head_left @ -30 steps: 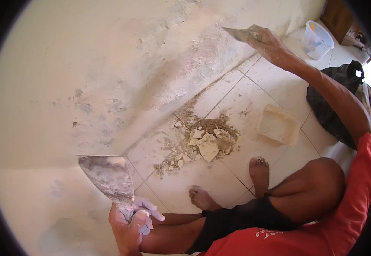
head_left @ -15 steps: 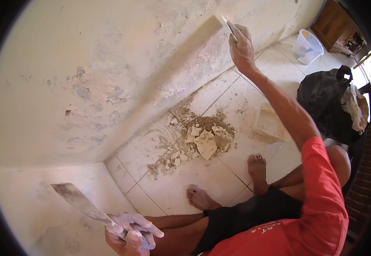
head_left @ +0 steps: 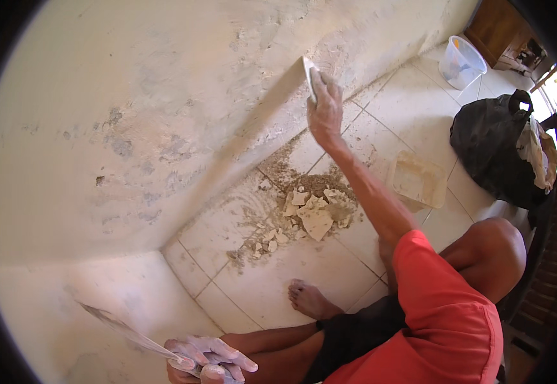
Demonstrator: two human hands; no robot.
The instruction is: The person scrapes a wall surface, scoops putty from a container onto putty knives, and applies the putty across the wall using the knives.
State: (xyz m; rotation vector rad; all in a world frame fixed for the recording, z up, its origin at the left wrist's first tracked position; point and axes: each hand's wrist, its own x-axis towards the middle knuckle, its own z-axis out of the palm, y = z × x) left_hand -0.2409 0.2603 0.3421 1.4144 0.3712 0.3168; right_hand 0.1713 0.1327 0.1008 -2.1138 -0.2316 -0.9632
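Note:
My left hand [head_left: 209, 358], dusted with white powder, is closed round the handle of a putty knife [head_left: 128, 333] at the lower left. The knife's blade points up and left, seen almost edge-on. My right hand [head_left: 327, 110] reaches to the lower part of the wall [head_left: 182, 96], gripping a thin pale flat scraper [head_left: 308, 72] against or very close to its surface. The fingers hide most of the scraper. Around it the wall is rough and patchy, with grey spots and peeling areas.
On the tiled floor [head_left: 272, 281] below the wall lies a pile of plaster chunks [head_left: 315, 216] and crumbs. Beyond my right forearm sits a pale plastic tub [head_left: 442, 192]. A black bag [head_left: 488, 137] and a clear bucket [head_left: 461, 64] stand farther right, near brown wooden furniture [head_left: 499, 32].
My right hand has moved left and down along the wall with the scraper. The putty knife in my left hand has turned more edge-on and shifted slightly right and down.

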